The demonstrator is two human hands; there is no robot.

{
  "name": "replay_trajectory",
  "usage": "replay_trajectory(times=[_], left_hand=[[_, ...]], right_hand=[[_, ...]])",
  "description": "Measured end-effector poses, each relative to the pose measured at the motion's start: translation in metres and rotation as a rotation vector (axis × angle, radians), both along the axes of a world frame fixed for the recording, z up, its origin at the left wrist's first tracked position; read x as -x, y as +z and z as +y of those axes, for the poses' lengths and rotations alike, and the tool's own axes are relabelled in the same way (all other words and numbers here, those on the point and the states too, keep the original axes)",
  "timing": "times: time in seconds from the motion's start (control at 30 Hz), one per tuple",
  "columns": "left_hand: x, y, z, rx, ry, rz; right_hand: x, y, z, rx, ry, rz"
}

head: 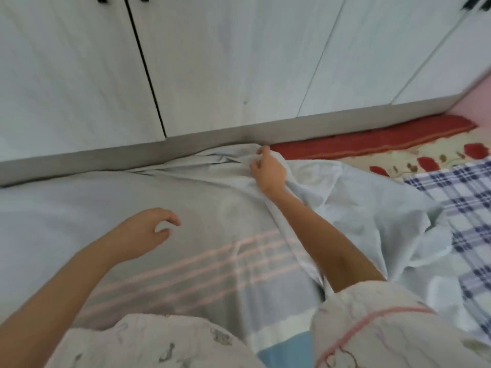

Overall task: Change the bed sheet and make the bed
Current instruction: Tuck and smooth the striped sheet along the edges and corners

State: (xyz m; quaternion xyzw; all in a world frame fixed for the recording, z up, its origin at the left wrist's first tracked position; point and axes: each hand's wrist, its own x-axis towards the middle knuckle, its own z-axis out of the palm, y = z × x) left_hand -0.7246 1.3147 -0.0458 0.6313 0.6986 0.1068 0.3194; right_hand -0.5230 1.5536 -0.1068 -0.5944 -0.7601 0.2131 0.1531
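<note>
Two hands out over the pale sheet [79, 208], spread wide and flat up to the wardrobe [212, 62] base. Right hand [268, 173] gripping a bunched fold at the far edge; left hand [146, 232] hovering, fingers loosely curled, holding nothing. Red floral cover [398, 139] and blue plaid cloth [457, 197] at right

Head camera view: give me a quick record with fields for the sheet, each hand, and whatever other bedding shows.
sheet: pale with pink stripes, spread out, bunched near the wardrobe
right hand: grips the sheet's far edge by the wardrobe base
left hand: over the sheet, fingers loosely curled, holding nothing
other bedding: red floral cover and blue plaid cloth, at the right
</note>
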Motion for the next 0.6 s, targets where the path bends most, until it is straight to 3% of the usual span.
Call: replay_trajectory(times=[0.03,0.1,0.2,0.3,0.43,0.6], left_hand=[[-0.012,0.003,0.015,-0.007,-0.015,0.044],[-0.029,0.005,0.047,-0.058,-0.003,0.058],[-0.056,0.004,0.088,-0.117,0.026,0.014],[-0.07,-0.013,0.12,-0.104,0.078,-0.025],[-0.073,-0.053,0.137,0.05,0.122,0.041],[-0.076,-0.086,0.143,0.306,-0.083,0.283]], right_hand=[[-0.019,0.013,0.023,-0.003,-0.062,-0.034],[-0.056,0.025,0.058,0.212,-0.092,-0.205],[-0.096,0.022,0.084,0.516,0.147,-0.493],[-0.114,-0.01,0.089,0.38,0.208,-0.336],[-0.125,-0.015,0.111,0.059,-0.067,0.007],[-0.096,0.007,0.171,-0.13,-0.169,-0.02]])
